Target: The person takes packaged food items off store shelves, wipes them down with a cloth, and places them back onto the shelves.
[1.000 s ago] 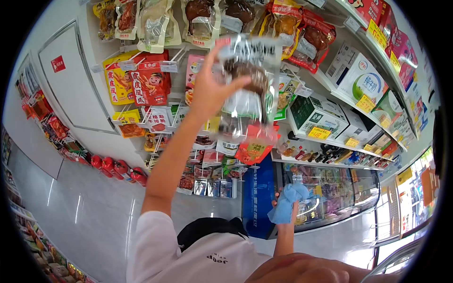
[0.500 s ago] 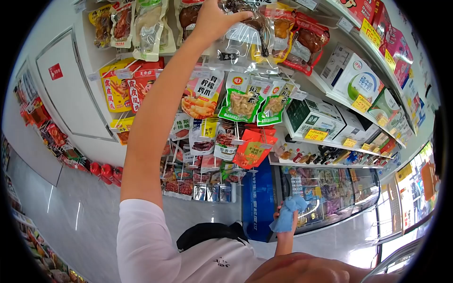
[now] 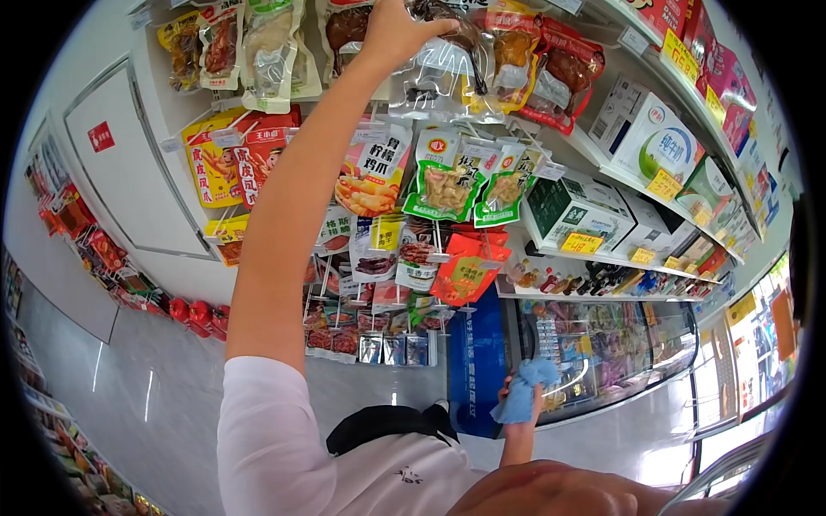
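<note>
My left hand (image 3: 400, 33) reaches up to the top row of hanging packs. It grips a clear vacuum-packed bag of dark brown meat (image 3: 465, 41), the thumb stretched across its front. The frame's top edge cuts off my other left fingers. Beside that bag, a yellow-edged pack (image 3: 513, 53) and a red-edged pack (image 3: 564, 73) of meat hang on the right. Low on the right, my right hand (image 3: 506, 389) is closed around a crumpled light blue cloth (image 3: 523, 394), in front of a glass-topped case (image 3: 602, 348).
Below hang green chicken-feet packs (image 3: 443, 176), a lemon chicken-feet pack (image 3: 372, 176) and an orange-red pack (image 3: 469, 271). Shelves at right carry milk cartons (image 3: 658, 142) with yellow price tags. A white door panel (image 3: 138, 163) and red round items (image 3: 198, 316) are at left.
The view has shifted slightly, moving the shelves a little. My left hand stays on the vacuum-packed bag, whose lower edge sits slightly differently. My right hand keeps the cloth in the same place.
</note>
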`<state>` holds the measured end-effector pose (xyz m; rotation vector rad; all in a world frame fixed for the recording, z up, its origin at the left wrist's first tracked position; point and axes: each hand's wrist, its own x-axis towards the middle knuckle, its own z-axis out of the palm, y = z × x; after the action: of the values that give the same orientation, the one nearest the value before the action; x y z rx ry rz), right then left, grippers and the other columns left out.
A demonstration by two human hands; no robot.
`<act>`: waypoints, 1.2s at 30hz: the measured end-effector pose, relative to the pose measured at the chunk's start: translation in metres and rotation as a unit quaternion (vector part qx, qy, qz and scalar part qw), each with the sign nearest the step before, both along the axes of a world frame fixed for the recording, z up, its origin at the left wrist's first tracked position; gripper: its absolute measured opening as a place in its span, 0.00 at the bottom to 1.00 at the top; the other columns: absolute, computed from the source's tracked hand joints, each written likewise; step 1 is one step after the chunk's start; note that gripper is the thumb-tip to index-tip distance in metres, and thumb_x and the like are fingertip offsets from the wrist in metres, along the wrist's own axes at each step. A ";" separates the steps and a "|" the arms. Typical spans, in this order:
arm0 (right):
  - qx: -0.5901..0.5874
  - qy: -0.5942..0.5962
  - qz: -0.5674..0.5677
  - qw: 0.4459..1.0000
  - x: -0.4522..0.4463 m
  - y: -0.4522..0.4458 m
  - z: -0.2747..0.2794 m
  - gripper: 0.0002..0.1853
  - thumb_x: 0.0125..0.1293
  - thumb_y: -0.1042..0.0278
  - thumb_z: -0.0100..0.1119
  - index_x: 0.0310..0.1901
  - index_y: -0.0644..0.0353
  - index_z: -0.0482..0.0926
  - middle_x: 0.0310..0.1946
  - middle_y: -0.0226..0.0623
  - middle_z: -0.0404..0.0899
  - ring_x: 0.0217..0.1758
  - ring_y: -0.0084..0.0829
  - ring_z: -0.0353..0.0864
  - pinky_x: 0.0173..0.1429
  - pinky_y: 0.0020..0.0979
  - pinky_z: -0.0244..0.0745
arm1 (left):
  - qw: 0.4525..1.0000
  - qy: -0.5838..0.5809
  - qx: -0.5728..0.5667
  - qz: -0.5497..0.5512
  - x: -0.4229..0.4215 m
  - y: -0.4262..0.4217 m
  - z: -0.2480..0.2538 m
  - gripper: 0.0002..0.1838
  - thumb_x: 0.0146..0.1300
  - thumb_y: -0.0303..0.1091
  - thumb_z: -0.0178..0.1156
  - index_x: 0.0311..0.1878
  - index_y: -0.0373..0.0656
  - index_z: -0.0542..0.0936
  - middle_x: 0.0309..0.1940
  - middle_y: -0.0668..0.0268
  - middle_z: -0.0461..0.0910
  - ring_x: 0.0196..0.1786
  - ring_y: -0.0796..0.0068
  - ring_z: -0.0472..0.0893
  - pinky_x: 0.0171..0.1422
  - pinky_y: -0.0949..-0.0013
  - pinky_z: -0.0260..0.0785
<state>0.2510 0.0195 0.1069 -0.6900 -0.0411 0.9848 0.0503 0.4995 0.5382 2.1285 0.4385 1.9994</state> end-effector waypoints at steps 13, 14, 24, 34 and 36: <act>-0.017 0.027 -0.008 0.999 -0.025 0.000 -0.006 0.24 0.73 0.49 0.53 0.60 0.58 0.75 0.51 0.39 0.79 0.49 0.33 0.81 0.44 0.33 0.77 | 0.985 -0.072 0.024 0.153 -0.009 0.020 -0.024 0.26 0.60 0.41 0.70 0.60 0.43 0.77 0.57 0.48 0.72 0.62 0.44 0.74 0.68 0.51 0.67; -0.022 0.024 -0.003 0.999 -0.023 0.001 -0.007 0.24 0.73 0.49 0.53 0.60 0.59 0.75 0.51 0.39 0.79 0.49 0.34 0.81 0.44 0.33 0.77 | 0.983 -0.086 0.018 0.163 -0.016 0.021 -0.027 0.25 0.61 0.41 0.69 0.60 0.44 0.77 0.57 0.48 0.72 0.61 0.44 0.74 0.67 0.51 0.67; -0.015 -0.005 0.002 1.000 -0.023 0.006 0.015 0.25 0.72 0.50 0.55 0.61 0.60 0.74 0.51 0.41 0.79 0.49 0.35 0.81 0.44 0.33 0.78 | 0.967 -0.083 -0.168 0.175 -0.054 0.074 -0.065 0.45 0.50 0.43 0.78 0.69 0.36 0.69 0.61 0.41 0.74 0.65 0.44 0.74 0.70 0.51 0.67; -0.082 0.005 -0.064 0.995 -0.055 -0.034 0.027 0.21 0.74 0.52 0.52 0.57 0.59 0.77 0.46 0.36 0.81 0.44 0.29 0.83 0.41 0.30 0.77 | 0.950 -0.045 -0.151 0.270 -0.053 0.110 -0.090 0.45 0.50 0.55 0.77 0.63 0.31 0.72 0.55 0.46 0.78 0.59 0.49 0.78 0.65 0.55 0.70; -0.069 0.011 -0.063 0.996 -0.062 -0.041 0.024 0.21 0.74 0.52 0.52 0.57 0.59 0.77 0.46 0.36 0.81 0.45 0.29 0.83 0.41 0.30 0.77 | 0.960 -0.053 -0.169 0.219 -0.058 0.111 -0.087 0.42 0.51 0.53 0.76 0.60 0.31 0.73 0.51 0.49 0.81 0.55 0.52 0.81 0.61 0.57 0.73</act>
<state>0.1890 -0.0219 0.1310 -0.7996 0.0899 0.8786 -0.0077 0.6106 0.4511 1.8184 1.2257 2.0450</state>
